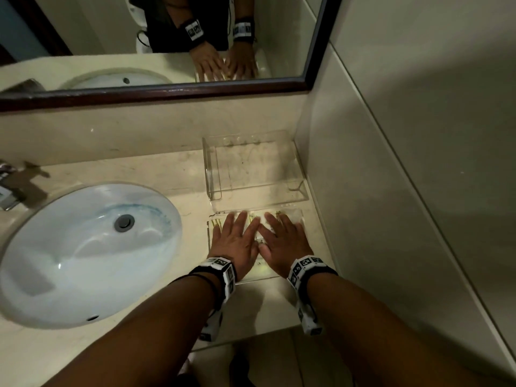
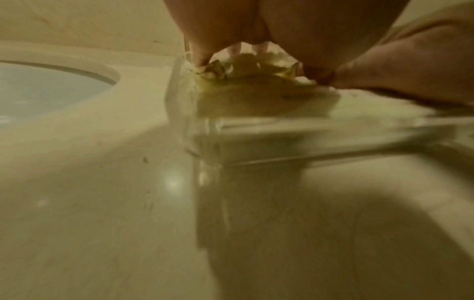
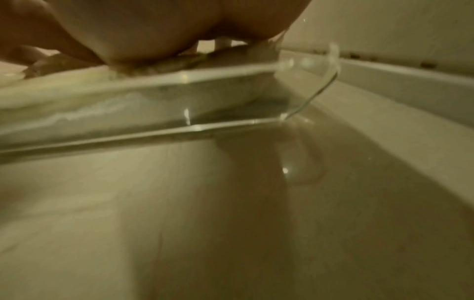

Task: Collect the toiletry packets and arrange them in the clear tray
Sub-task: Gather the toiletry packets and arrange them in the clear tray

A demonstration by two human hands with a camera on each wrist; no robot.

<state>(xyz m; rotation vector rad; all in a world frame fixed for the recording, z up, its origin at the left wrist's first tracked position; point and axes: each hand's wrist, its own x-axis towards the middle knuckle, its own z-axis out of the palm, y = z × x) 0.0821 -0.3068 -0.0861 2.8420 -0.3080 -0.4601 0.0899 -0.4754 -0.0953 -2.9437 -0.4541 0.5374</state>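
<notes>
Packets (image 1: pixel 252 219) lie in the near clear tray (image 1: pixel 272 277) on the counter (image 1: pixel 173 174), right of the sink (image 1: pixel 83 252), with a second, empty tray (image 1: pixel 300 191) just beyond it at the wall. The left hand (image 1: pixel 236 241) and right hand (image 1: pixel 284 241) lie flat on them side by side, fingers straight, gripping nothing. The left wrist view shows crumpled yellowish packets (image 2: pixel 256 81) heaped to the rim under the palm.

This looks like the final flattening. Press evenly and straight down, palms spread, so the light tray does not slide; tuck in any edge sticking over the rim, then lift both hands slowly so nothing clings.
</notes>
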